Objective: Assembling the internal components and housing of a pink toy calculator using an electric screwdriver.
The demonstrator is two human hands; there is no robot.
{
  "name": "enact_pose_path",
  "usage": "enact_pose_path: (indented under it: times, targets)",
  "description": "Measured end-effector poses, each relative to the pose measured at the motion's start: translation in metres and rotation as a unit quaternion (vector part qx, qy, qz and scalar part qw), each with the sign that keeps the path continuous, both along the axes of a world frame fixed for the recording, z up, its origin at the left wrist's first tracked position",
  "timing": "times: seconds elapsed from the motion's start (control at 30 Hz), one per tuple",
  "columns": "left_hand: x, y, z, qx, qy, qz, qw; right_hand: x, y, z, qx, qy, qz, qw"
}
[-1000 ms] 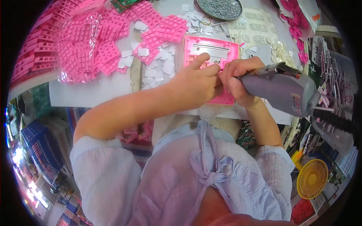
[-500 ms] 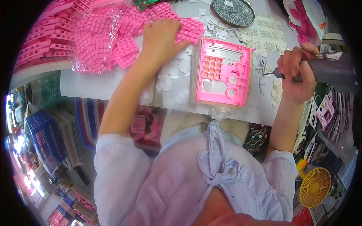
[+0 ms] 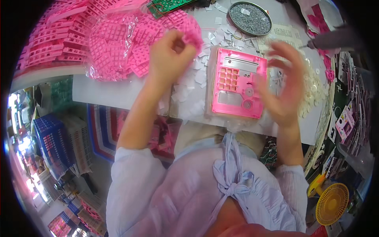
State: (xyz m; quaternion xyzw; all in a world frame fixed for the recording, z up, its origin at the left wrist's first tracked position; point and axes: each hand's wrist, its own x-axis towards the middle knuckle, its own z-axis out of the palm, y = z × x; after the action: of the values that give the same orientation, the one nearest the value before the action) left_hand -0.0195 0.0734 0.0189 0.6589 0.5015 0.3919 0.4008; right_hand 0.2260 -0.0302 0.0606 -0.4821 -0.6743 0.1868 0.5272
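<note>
My left hand point(image 3: 170, 59) is closed, with fingers curled round a pink grid piece point(image 3: 192, 34) that is smeared by motion at the edge of the pile. My right hand point(image 3: 282, 85) is blurred, its fingers apart and holding nothing, just over the right edge of a pink plastic panel point(image 3: 237, 104). That panel lies on the table before me, with square keypad openings, a metallic strip and small round parts set in it. An electric screwdriver point(image 3: 335, 40), dark and blurred, hangs loose beyond my right hand.
Pink grid pieces in a clear bag point(image 3: 108, 49) are heaped at the left. A round tin of small screws point(image 3: 250, 19) stands at the back, near a green circuit board point(image 3: 167, 6). White squares point(image 3: 200, 75) and pale round parts point(image 3: 314, 93) lie scattered. A yellow fan point(image 3: 332, 203) is at lower right.
My right hand has let go of the screwdriver and moved left to the panel. My left hand has closed on a pink grid piece and drawn nearer to me. The view has shifted slightly.
</note>
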Motion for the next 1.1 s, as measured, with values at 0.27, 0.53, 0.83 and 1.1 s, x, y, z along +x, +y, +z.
enact_pose_path:
  times: [0.27, 0.53, 0.83, 1.1]
  targets:
    - [-0.009, -0.016, 0.003, -0.212, -0.196, -0.152, 0.945, -0.032, 0.083, -0.028, -0.150, 0.094, 0.152, 0.972]
    - [-0.011, -0.022, -0.018, -0.206, -0.334, -0.116, 0.912, -0.025, 0.123, -0.040, -0.278, 0.162, 0.080, 0.943]
    - [-0.016, -0.040, -0.009, -0.260, -0.364, -0.126, 0.885, -0.001, 0.118, -0.059, -0.087, -0.040, -0.006, 0.995]
    - [-0.033, -0.040, -0.003, -0.410, -0.493, -0.247, 0.726, -0.022, 0.080, -0.028, -0.185, -0.002, 0.188, 0.965]
